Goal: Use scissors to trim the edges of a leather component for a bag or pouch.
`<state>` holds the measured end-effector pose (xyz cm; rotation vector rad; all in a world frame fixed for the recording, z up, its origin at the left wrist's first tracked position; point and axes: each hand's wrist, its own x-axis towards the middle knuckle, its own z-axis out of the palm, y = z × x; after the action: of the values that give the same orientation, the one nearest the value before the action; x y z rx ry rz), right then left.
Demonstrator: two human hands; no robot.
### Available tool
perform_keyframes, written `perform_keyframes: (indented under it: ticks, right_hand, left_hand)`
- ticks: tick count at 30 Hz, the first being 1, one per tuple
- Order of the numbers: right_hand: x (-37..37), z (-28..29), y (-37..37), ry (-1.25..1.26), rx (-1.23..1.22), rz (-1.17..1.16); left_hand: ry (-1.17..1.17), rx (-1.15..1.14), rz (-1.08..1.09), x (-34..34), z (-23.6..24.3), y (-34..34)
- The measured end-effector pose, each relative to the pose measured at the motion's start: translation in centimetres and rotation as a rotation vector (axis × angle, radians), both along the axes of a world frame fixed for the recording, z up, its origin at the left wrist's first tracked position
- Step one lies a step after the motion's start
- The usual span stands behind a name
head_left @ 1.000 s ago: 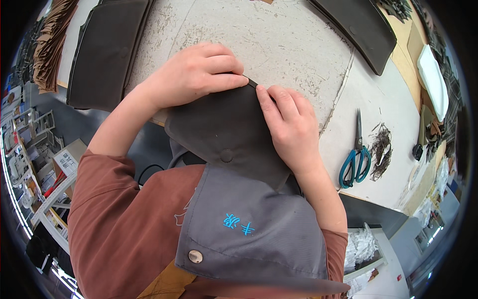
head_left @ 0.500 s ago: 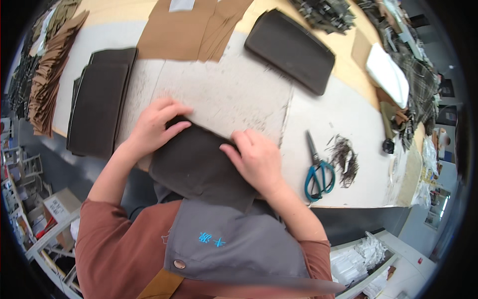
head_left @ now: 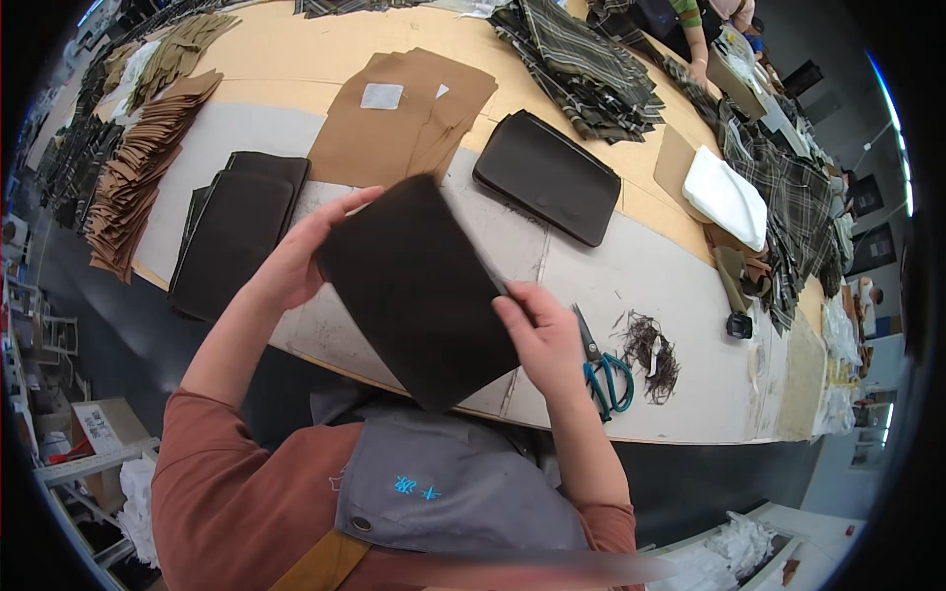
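Observation:
A dark brown-black fabric panel (head_left: pixel 419 295), roughly rectangular, is held up tilted in front of me, above the table's near edge. My left hand (head_left: pixel 313 241) grips its upper left edge, fingers behind the cloth. On its right edge my right hand (head_left: pixel 537 330) pinches the cloth between thumb and fingers. A stack of similar dark panels (head_left: pixel 236 231) lies left of my left hand. Another dark stack (head_left: pixel 549 177) rests beyond the held panel, to the right. Scissors with teal handles (head_left: pixel 606 379) lie just beside my right hand, partly hidden by it.
Brown cut pieces (head_left: pixel 394 123) with a white label lie at the far middle. Thread scraps (head_left: pixel 650 360) sit right of the scissors. Ruffled brown pieces (head_left: pixel 148 177) line the left, plaid cloth (head_left: pixel 581 69) the far side. A white pad (head_left: pixel 724 197) lies right; a co-worker's arm (head_left: pixel 698 54) reaches in beyond.
The dark panel has been lifted from the table edge by my lap and spread out flat in the air. Both hands have shifted to its opposite sides. My view now takes in more of the far table.

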<state>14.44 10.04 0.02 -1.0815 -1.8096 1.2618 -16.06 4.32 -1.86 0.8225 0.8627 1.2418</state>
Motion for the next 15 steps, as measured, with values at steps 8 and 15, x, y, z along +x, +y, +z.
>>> perform_keyframes:
  ticks: [8,15]
  right_hand:
    - [0.5,0.3,-2.7,0.309,-0.329,-0.054]
    - [3.1,0.1,-4.7,0.131,-0.315,-0.044]
  left_hand:
    - [0.260,0.014,-0.164,9.2,3.0,-6.2]
    - [-0.104,-0.508,-0.117,11.5,5.4,-7.2]
